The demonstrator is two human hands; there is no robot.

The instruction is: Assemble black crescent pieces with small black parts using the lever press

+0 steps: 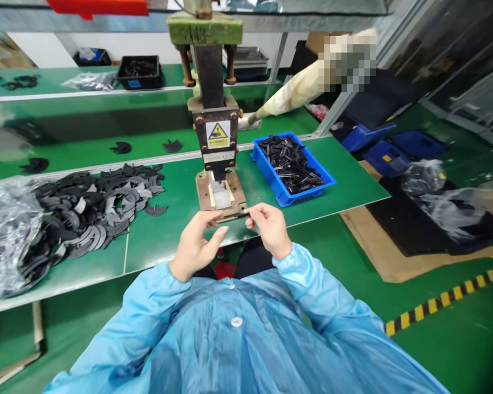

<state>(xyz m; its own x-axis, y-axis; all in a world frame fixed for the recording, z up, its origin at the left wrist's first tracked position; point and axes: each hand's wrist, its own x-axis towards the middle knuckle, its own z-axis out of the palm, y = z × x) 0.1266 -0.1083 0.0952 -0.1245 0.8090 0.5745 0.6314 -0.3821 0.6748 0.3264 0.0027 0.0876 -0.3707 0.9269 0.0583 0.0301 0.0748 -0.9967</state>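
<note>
My right hand (270, 230) pinches the end of a small, thin black part (241, 215) between thumb and fingertips, at the front edge of the press base (240, 200). Opposite it, my left hand (198, 241) is open, its thumb and index finger spread apart near the same edge. Whether a left fingertip touches the black part, I cannot tell. Just behind my hands, a metal fixture plate (221, 196) sits under the ram of the hand press (211, 76), which bears a yellow warning label (218, 134).
A blue bin (279, 191) full of thin black parts stands right of the press. Curved black pieces (107, 210) lie heaped at left, spilling from a clear plastic bag (8, 235). The press's wrapped lever (299, 90) slants up right. A black tray (139, 82) stands behind.
</note>
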